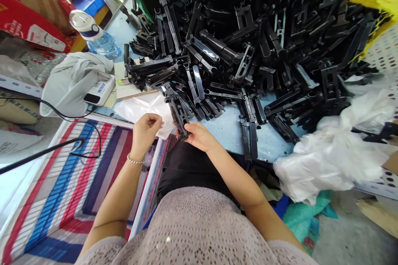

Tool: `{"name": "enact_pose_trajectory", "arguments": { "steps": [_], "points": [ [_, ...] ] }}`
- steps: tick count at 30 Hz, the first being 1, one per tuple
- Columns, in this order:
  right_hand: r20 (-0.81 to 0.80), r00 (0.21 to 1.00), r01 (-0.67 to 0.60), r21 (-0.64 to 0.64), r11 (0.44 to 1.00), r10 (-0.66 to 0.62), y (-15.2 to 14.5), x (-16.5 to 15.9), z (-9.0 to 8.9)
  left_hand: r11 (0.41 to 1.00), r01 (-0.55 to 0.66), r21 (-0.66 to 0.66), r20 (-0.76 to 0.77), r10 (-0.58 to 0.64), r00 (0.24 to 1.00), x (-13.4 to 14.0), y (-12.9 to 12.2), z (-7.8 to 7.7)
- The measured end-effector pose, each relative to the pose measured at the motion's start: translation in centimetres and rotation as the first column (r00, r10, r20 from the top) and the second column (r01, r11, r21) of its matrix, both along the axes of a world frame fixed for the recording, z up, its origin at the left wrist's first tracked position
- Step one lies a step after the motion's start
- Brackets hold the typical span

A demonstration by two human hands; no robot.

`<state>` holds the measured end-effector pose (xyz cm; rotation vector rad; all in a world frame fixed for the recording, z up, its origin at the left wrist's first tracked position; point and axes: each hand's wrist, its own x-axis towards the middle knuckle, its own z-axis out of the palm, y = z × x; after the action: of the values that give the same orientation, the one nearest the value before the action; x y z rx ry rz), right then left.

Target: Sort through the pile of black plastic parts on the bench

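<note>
My right hand [199,136] grips the lower end of a long black slotted plastic part [179,114], thumb on top, its far end pointing toward the pile. To its left, my left hand [147,129] is closed, with thumb and fingers pinched together at the edge of a thin white plastic bag [149,109]. Whether anything is between those fingertips I cannot make out. Just beyond both hands spreads a big pile of similar black plastic parts [230,49] on the light blue tabletop [230,126].
At left stand a water bottle [96,37], a white device [100,90] and a grey cloth [73,78]. A black cable [56,109] crosses over a striped woven bag [71,174]. Crumpled white plastic [329,157] lies at right, beside a perforated white panel [385,49].
</note>
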<state>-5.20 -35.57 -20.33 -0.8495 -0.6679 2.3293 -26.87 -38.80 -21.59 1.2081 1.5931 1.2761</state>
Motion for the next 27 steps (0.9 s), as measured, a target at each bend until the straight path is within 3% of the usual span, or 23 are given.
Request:
{"name": "enact_pose_trajectory", "arguments": {
  "steps": [2,4,6,7,10,13,15,17,19,21,24,25,27],
  "points": [
    [0.060,0.997,0.054,-0.021,0.998,-0.053,-0.1,1.1,0.0,0.983,0.048,0.179,-0.214,-0.009,0.977,-0.3,-0.1,0.0],
    [0.096,0.988,0.119,-0.009,0.993,-0.117,-0.6,2.5,0.3,0.920,0.257,0.295,-0.552,-0.055,0.832,-0.4,0.0,0.0],
    [0.063,0.986,0.154,0.051,0.987,-0.157,-1.6,3.9,0.8,0.872,0.392,0.293,-0.723,-0.066,0.688,-0.2,0.3,0.0],
    [0.017,0.991,0.134,0.078,0.988,-0.136,-2.2,4.6,1.1,0.872,0.396,0.288,-0.725,-0.072,0.685,0.0,0.4,0.0],
    [-0.119,0.988,-0.092,0.083,0.992,0.101,-4.4,5.8,1.5,0.904,0.348,0.248,-0.572,-0.153,0.806,0.4,0.6,0.1],
    [-0.011,0.975,-0.221,-0.025,0.975,0.221,-5.6,5.9,0.7,0.911,0.355,0.211,-0.459,-0.229,0.859,0.6,0.2,0.1],
    [0.199,0.966,-0.162,-0.018,0.987,0.163,-5.6,5.4,0.0,0.891,0.389,0.233,-0.525,-0.221,0.822,1.0,-0.7,0.3],
    [0.460,0.887,-0.145,0.188,0.971,0.043,-5.1,4.8,-0.3,0.843,0.467,0.265,-0.630,-0.215,0.746,1.9,-2.0,0.6],
    [0.622,0.774,-0.176,0.389,0.904,-0.117,-4.5,4.3,-0.2,0.748,0.598,0.289,-0.691,-0.270,0.671,3.2,-3.3,0.9],
    [0.585,0.797,-0.086,0.357,0.930,-0.151,-4.2,3.9,0.1,0.652,0.696,0.301,-0.693,-0.352,0.629,4.6,-4.3,1.0],
    [0.341,0.936,0.057,0.080,0.995,-0.081,-5.2,3.3,0.6,0.582,0.758,0.294,-0.653,-0.457,0.605,6.0,-5.0,1.1],
    [0.329,0.942,0.036,0.105,0.994,-0.069,-5.9,3.1,0.8,0.580,0.767,0.275,-0.652,-0.474,0.592,6.2,-5.0,1.3],
    [0.363,0.931,-0.083,0.310,0.947,-0.037,-7.3,2.9,1.4,0.590,0.764,0.261,-0.680,-0.449,0.580,5.9,-5.4,2.3]
  ]
}}
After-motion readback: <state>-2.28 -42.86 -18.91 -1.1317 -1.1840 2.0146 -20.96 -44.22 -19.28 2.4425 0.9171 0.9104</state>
